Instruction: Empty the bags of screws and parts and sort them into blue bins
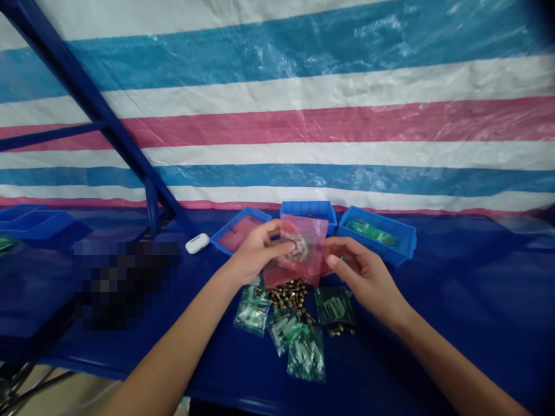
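A pink translucent bag (318, 231) hangs between my two hands above the table, with a blurred greyish item showing through it. My left hand (262, 248) pinches the bag's left side, thumb across its front. At the bag's right edge, my right hand (359, 271) has its thumb and fingers curled close to the plastic; whether they grip it is unclear. Below lies a pile of brass-coloured screws (292, 297). Around the pile are green bags of silvery pieces: one on the left (252, 309), one at the front (306, 353) and one on the right (335, 306).
Blue bins stand behind: the left (217, 245) holds pink bags, the middle (306, 208) is partly hidden, the right (403, 245) holds green bags. A white case (197, 243) lies left. A blue frame bar (117, 136) rises beside a striped sheet (347, 127).
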Available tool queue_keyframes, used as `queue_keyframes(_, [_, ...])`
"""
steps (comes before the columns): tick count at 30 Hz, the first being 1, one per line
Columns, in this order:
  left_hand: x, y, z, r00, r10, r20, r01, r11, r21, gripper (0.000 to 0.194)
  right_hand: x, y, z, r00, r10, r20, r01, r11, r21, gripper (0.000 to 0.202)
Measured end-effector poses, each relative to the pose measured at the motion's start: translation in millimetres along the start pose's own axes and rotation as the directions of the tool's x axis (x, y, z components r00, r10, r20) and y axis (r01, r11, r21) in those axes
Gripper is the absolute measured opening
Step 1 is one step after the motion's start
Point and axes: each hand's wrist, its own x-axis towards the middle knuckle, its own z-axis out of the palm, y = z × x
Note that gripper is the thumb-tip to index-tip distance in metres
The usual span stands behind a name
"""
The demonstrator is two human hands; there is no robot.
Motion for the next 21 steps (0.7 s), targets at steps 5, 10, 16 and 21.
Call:
queue_keyframes(5, [-6.2,-5.1,16.4,0.990,-0.087,0.109,0.073,0.990,0.124,0.027,-3.9,-3.2,-1.8,0.993,-0.075,-0.089,0.065,0.991,-0.113,0.022])
queue_keyframes(10, [-7.8,-1.0,19.0,0.993,-0.068,0.093,0.031,0.934,0.355,0.028,-5.1,-5.7,-1.0,0.992,-0.121,-0.045,0.112,0.978,-0.175,0.019])
queue_keyframes(16, [-4.7,-2.4,13.5,0.997,0.066,-0.029,-0.054,0.951,0.306,0.027,-4.9,-4.1,3.5,0.995,-0.083,-0.049,0.075,0.987,-0.143,0.019])
queue_keyframes(21, [1.1,2.3,-7.2,0.930,0.222,-0.292,-0.098,0.918,0.385,0.024,-3.8,-4.8,4.6,0.994,-0.022,-0.108,0.011,0.994,-0.107,0.027])
